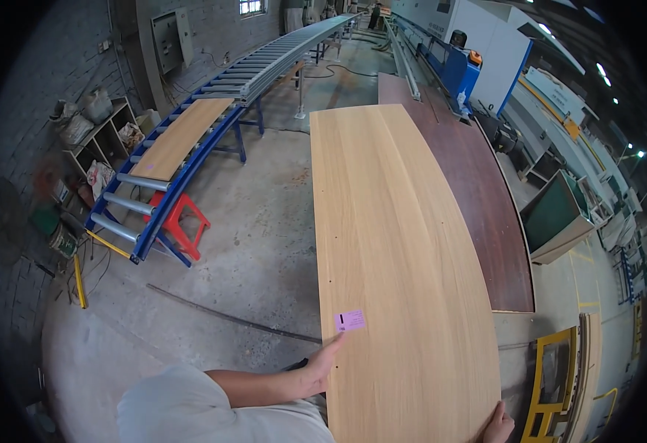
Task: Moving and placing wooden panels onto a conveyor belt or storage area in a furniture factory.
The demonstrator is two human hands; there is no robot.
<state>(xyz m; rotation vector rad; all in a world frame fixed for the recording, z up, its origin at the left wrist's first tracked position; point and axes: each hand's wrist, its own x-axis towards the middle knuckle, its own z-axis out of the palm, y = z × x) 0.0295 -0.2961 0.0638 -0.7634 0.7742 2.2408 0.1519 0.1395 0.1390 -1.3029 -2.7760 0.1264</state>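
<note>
From my remote seat I see the left hand [317, 373] with fingers spread, its fingertip pressing just below a small pink label [350, 320] near the left edge of the long light-oak laminated panel [397, 244] — probably smoothing the sticker flat; the right hand [499, 426] grips the panel's near right corner, likely to steady it, though whether it is fully clamped I cannot tell. The panel lies atop a dark brown board [486, 199] beside the machine; on the blue roller conveyor [212, 96] rests another oak panel [179, 136]; wall shelves [98, 136] hold bags.
</note>
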